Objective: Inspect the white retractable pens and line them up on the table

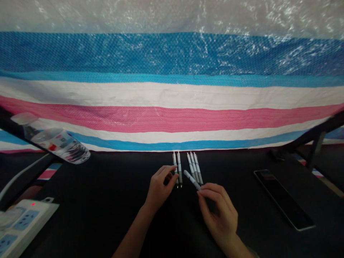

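My right hand point(219, 211) pinches the grey end of a white-and-grey pen point(191, 180), which points up and to the left. Just beyond it, three similar pens point(195, 168) lie side by side on the black table point(107, 208). To their left, two more pens point(180, 170) lie parallel. My left hand point(161, 184) is at the leftmost pen point(175, 160), its thumb and index finger curved with a gap between them, the fingertips over the pen's middle. Whether those fingertips touch the pen is hard to tell.
A dark phone point(283, 200) lies at the right. At the left are a clear plastic bottle point(63, 145) and a white power strip point(29, 222) with a red light. Striped sheeting point(172, 118) hangs behind the table's far edge, with black frame bars point(317, 147) at both sides.
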### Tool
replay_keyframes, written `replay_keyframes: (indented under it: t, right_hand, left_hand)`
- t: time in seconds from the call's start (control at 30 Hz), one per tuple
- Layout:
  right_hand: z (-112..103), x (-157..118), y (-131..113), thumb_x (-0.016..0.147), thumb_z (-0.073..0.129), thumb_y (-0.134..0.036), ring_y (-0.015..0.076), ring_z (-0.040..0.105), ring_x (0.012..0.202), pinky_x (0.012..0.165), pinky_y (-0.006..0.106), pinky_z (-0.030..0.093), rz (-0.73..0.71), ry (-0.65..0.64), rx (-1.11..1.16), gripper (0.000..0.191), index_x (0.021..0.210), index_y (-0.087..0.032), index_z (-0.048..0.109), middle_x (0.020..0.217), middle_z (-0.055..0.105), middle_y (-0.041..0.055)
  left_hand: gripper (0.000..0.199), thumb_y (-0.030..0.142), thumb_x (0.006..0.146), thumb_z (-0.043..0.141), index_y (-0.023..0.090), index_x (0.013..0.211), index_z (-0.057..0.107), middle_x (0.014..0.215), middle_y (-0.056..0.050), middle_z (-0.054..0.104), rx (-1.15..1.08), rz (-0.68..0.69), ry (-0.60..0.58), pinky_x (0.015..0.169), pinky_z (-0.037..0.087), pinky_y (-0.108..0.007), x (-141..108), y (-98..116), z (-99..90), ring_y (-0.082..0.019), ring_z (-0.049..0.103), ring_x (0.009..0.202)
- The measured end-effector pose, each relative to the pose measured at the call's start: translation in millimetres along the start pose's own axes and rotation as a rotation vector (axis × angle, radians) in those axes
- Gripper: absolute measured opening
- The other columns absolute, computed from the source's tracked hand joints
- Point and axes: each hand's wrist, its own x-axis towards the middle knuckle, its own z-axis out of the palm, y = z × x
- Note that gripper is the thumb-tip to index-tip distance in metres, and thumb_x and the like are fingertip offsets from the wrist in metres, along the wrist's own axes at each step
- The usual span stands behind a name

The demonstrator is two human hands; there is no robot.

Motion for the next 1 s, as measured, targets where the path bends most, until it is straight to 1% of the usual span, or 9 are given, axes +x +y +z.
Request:
replay_keyframes:
  t: [0.1, 0.2, 0.33, 0.5, 0.6, 0.67, 0.77, 0.87, 1.0]
  right_hand:
    - [3.3, -4.8, -4.7, 0.086, 0.062, -0.007, 0.0200, 0.062, 0.084, 0.070, 0.033, 0.053, 0.155, 0.114, 0.129, 0.017, 0.093, -0.022, 0.061, 0.093, 0.061, 0.0065]
    - [10.5, -10.9, -8.1, 0.088, 0.061, -0.012, 0.0196, 0.061, 0.084, 0.070, 0.033, 0.052, 0.296, 0.035, 0.252, 0.011, 0.084, -0.022, 0.058, 0.091, 0.059, 0.0068]
    - [23.3, -16.8, -11.7, 0.086, 0.064, -0.020, 0.0152, 0.058, 0.075, 0.064, 0.027, 0.049, 0.520, -0.131, 0.458, 0.014, 0.076, -0.021, 0.055, 0.085, 0.055, 0.0026]
    - [32.7, -16.5, -14.5, 0.071, 0.081, -0.037, 0.0128, 0.060, 0.066, 0.057, 0.024, 0.048, 1.039, -0.351, 1.085, 0.040, 0.097, -0.021, 0.056, 0.092, 0.059, 0.0004]
    - [33.9, -20.4, -13.9, 0.078, 0.074, -0.050, 0.0111, 0.059, 0.058, 0.051, 0.023, 0.044, 1.249, -0.508, 1.318, 0.051, 0.113, -0.018, 0.058, 0.094, 0.065, 0.0059]
    - [34.6, -25.5, -13.0, 0.083, 0.067, -0.054, 0.0087, 0.053, 0.048, 0.045, 0.020, 0.037, 1.299, -0.633, 1.393, 0.051, 0.111, -0.013, 0.060, 0.073, 0.065, 0.0029]
    - [36.0, -32.1, -11.3, 0.085, 0.065, -0.055, 0.0055, 0.038, 0.037, 0.039, 0.018, 0.027, 1.298, -0.720, 1.436, 0.044, 0.093, -0.011, 0.063, 0.048, 0.052, -0.0049]
    - [36.4, -33.9, -8.6, 0.081, 0.068, -0.057, 0.0043, 0.030, 0.033, 0.037, 0.019, 0.020, 1.294, -0.722, 1.409, 0.044, 0.079, -0.014, 0.060, 0.042, 0.046, -0.0078]
    - [34.5, -32.3, -5.0, 0.078, 0.069, -0.059, 0.0032, 0.028, 0.031, 0.035, 0.019, 0.017, 1.314, -0.718, 1.288, 0.046, 0.072, -0.014, 0.058, 0.040, 0.045, -0.0073]
  left_hand:
    - [0.029, 0.037, 0.089, 0.063, 0.017, 0.108, 0.070, 0.086, -0.007, 0.073, -0.248, -0.221, -0.039, 0.063, 0.055, -0.028, 2.7, 0.8, -1.7, -0.018, 0.068, 0.069]
    - [0.039, 0.043, 0.081, 0.072, 0.013, 0.106, 0.069, 0.083, -0.008, 0.074, -0.506, -0.367, -0.100, 0.058, 0.054, -0.028, 4.5, 1.9, -2.1, -0.017, 0.067, 0.063]
    - [0.037, 0.039, 0.072, 0.081, 0.013, 0.096, 0.071, 0.081, -0.007, 0.074, -0.688, -0.452, -0.035, 0.062, 0.054, -0.026, 5.5, 5.0, -5.0, -0.017, 0.067, 0.067]
    - [0.024, 0.031, 0.073, 0.082, 0.016, 0.087, 0.070, 0.076, -0.003, 0.072, -0.915, -0.493, -0.073, 0.067, 0.055, -0.025, 5.8, 4.9, -14.3, -0.015, 0.068, 0.068]
    - [0.024, 0.030, 0.074, 0.082, 0.016, 0.090, 0.070, 0.076, -0.003, 0.072, -0.953, -0.507, -0.150, 0.067, 0.055, -0.024, 5.3, 3.7, -18.2, -0.014, 0.069, 0.068]
    - [0.030, 0.031, 0.073, 0.083, 0.015, 0.097, 0.072, 0.079, -0.005, 0.073, -0.941, -0.525, -0.225, 0.067, 0.056, -0.025, 5.0, 3.6, -19.7, -0.015, 0.070, 0.069]
    - [0.037, 0.035, 0.074, 0.082, 0.014, 0.102, 0.073, 0.083, -0.008, 0.075, -0.924, -0.554, -0.287, 0.067, 0.057, -0.028, 5.3, 4.2, -21.6, -0.017, 0.071, 0.069]
    - [0.034, 0.037, 0.071, 0.084, 0.013, 0.092, 0.074, 0.080, -0.008, 0.076, -0.913, -0.563, -0.248, 0.066, 0.057, -0.027, 6.3, 4.4, -23.2, -0.018, 0.072, 0.068]
    - [0.033, 0.037, 0.067, 0.087, 0.012, 0.084, 0.074, 0.074, -0.008, 0.076, -0.867, -0.563, -0.225, 0.059, 0.053, -0.022, 6.6, 3.6, -23.9, -0.017, 0.072, 0.065]
